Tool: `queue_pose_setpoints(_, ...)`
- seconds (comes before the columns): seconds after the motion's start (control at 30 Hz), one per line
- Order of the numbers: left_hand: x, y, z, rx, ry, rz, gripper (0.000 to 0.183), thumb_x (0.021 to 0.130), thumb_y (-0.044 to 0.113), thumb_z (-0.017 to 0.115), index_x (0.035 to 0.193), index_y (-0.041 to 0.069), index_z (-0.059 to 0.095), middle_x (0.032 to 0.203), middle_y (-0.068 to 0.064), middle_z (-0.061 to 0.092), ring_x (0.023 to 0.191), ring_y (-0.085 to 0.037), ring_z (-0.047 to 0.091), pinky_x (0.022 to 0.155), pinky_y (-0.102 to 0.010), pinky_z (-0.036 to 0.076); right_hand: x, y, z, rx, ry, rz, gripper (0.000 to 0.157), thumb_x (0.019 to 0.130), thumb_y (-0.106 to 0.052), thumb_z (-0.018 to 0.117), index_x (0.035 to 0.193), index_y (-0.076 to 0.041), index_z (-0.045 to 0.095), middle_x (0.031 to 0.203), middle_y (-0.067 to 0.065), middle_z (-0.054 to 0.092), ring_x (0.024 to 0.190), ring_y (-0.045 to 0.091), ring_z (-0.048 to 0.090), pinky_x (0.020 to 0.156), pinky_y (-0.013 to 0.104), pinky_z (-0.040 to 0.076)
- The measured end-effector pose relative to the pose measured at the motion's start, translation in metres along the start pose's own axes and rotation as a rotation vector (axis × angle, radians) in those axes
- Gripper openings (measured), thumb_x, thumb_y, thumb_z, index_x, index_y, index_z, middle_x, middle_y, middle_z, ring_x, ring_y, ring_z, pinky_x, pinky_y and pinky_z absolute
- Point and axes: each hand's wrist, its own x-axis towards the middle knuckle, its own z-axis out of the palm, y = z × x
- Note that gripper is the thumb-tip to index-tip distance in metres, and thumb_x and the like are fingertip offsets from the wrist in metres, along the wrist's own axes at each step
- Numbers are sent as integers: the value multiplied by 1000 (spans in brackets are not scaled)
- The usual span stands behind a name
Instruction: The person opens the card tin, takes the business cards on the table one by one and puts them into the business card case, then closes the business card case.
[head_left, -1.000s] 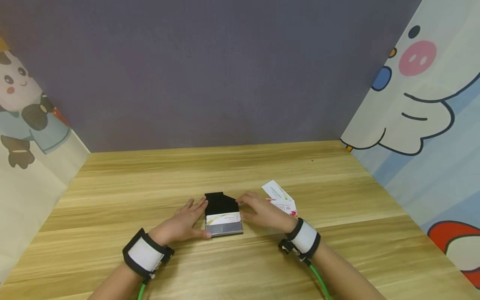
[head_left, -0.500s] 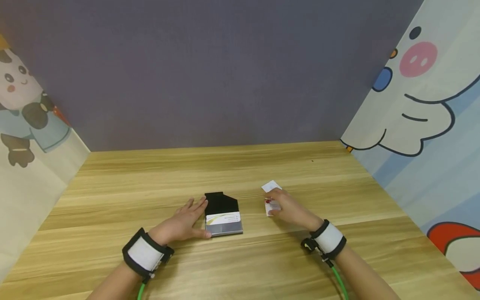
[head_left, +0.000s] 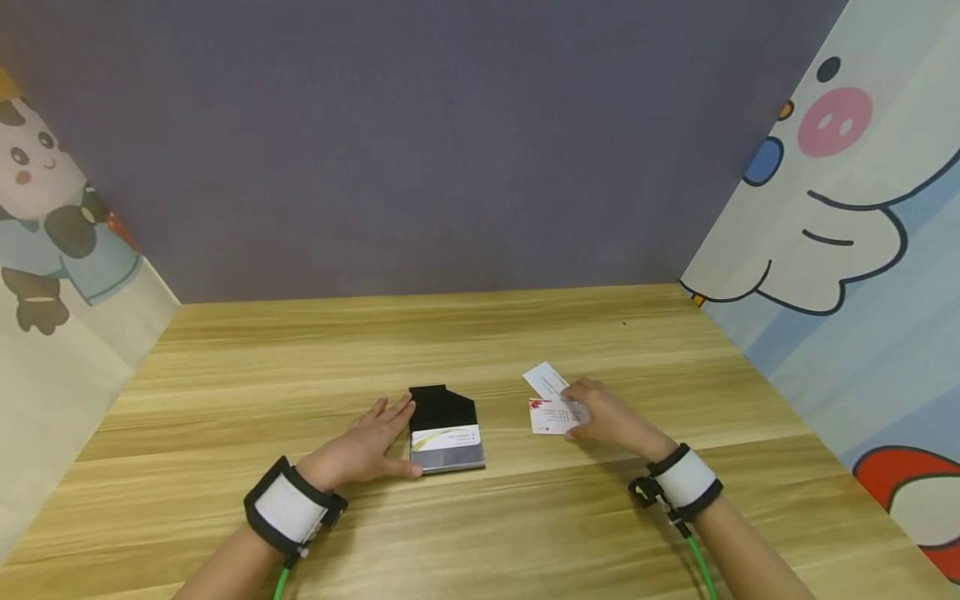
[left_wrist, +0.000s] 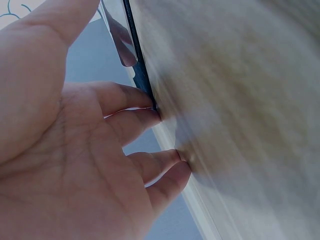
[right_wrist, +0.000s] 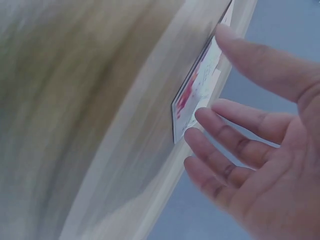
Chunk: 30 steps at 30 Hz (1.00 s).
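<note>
A business card case (head_left: 448,458) lies opened out on the table, its black flap (head_left: 441,410) pointing away and a white card (head_left: 446,438) in its silver pocket. My left hand (head_left: 358,452) rests at the case's left edge, with the thumb by the near corner and the fingertips by the flap. In the left wrist view those fingers are extended, fingertips down on the wood. To the right, my right hand (head_left: 611,421) spans a flower-printed business card (head_left: 546,418), fingers loosely bent. Its thumb meets the card's edge in the right wrist view. Another white business card (head_left: 546,380) lies partly underneath.
The wooden table (head_left: 300,342) meets a grey panel (head_left: 420,150) at the back. Cartoon-printed sheets (head_left: 832,200) flank both sides. Each wrist wears a white and black band (head_left: 684,480) with a green cable (head_left: 702,567) trailing toward me.
My right hand has moved right from the card case to the loose cards, passed over them, and now sits at their right end. The left hand stays at the case.
</note>
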Motion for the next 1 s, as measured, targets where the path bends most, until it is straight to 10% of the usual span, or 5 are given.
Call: queue_pose_setpoints(1.0,0,-2,1,-1,1,2,92,77,47,64,141,-4,22,152,-21,14,132,-50,5,101,-73,14,1,7,0,60,-19,77,60,61,-12,80,113,3,53,94,13,53,88,29,46,78,49,46)
